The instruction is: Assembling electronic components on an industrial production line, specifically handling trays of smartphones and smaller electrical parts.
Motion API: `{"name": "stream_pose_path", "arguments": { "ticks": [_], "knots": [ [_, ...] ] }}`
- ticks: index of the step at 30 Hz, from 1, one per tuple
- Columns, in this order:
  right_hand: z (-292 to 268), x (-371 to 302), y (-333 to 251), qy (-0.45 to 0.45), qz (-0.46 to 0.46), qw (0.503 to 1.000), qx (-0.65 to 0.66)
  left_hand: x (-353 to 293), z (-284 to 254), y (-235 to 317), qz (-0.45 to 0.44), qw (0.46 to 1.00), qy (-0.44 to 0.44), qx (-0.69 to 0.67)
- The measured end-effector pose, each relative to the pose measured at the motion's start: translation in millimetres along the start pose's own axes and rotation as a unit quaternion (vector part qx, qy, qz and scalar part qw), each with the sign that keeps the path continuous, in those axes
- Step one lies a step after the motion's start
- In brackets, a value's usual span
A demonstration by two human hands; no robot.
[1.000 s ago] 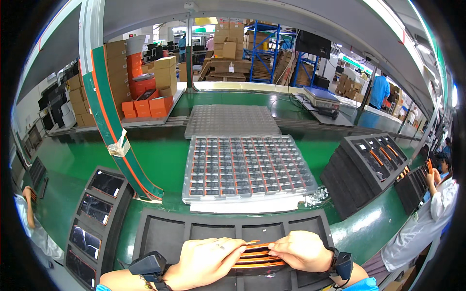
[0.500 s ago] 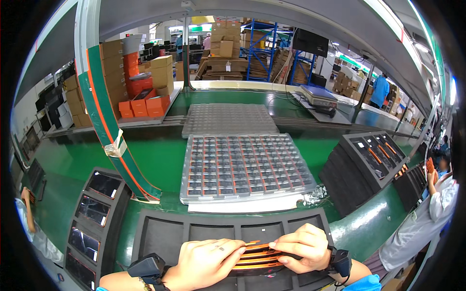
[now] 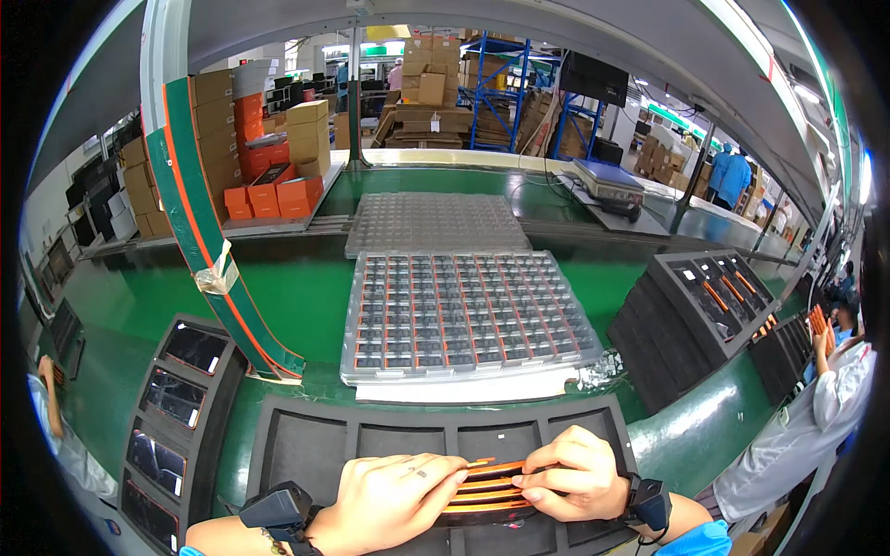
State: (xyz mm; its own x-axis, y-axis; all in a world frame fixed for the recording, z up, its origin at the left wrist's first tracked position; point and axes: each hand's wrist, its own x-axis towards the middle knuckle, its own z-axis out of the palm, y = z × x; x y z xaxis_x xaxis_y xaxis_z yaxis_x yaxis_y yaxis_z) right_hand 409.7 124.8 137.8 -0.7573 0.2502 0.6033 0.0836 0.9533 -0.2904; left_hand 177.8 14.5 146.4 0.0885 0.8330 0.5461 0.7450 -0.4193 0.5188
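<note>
Over the near black foam tray [image 3: 311, 445] my left hand [image 3: 389, 496] grips the left ends of a stack of thin, phone-sized panels with orange edges [image 3: 487, 496]. Closed around the right ends of the same panels is my right hand [image 3: 575, 477], its thumb and fingers pinching their edges. The panels lie one above another with narrow gaps, fanned slightly apart. Their lower part and my left fingertips are partly hidden. Each wrist wears a black strapped device.
A clear compartment tray [image 3: 468, 310] of small parts stands beyond, another clear tray [image 3: 431, 222] behind it. At left, a black foam tray [image 3: 199, 361] holds dark glossy panels; stacked foam trays [image 3: 663, 324] stand at right. A green post [image 3: 218, 278] rises at left. Co-workers flank both sides.
My right fingers have shifted a little along the panels' edges, the index finger bending inward. My left hand keeps its hold. The whole view has moved very slightly.
</note>
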Motion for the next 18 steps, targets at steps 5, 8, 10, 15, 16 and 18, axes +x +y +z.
{"name": "stream_pose_path", "arguments": {
  "ticks": [5, 8, 10, 15, 16, 18],
  "knots": [
    [-1, 2, 1, -0.008, -0.005, 1.000, 0.010, -1, 0, 2, -0.005, 1.000, -0.007, -0.004],
    [3, 5, -3, -0.003, -0.002, 1.000, 0.004, 2, 0, 2, 0.026, 1.000, 0.004, 0.000],
    [3, 9, -7, -0.006, -0.009, 1.000, -0.017, 3, 1, 0, 0.037, 0.999, 0.003, 0.008],
    [14, 5, -14, 0.096, 0.024, 0.994, 0.050, -3, 2, 2, 0.065, 0.997, 0.000, 0.029],
    [13, 5, -14, 0.070, 0.020, 0.996, 0.047, -4, 2, 3, 0.078, 0.997, -0.009, 0.028],
    [13, 5, -11, 0.044, 0.018, 0.998, 0.043, -3, 1, 2, 0.092, 0.995, -0.026, 0.022]
  ]
}}
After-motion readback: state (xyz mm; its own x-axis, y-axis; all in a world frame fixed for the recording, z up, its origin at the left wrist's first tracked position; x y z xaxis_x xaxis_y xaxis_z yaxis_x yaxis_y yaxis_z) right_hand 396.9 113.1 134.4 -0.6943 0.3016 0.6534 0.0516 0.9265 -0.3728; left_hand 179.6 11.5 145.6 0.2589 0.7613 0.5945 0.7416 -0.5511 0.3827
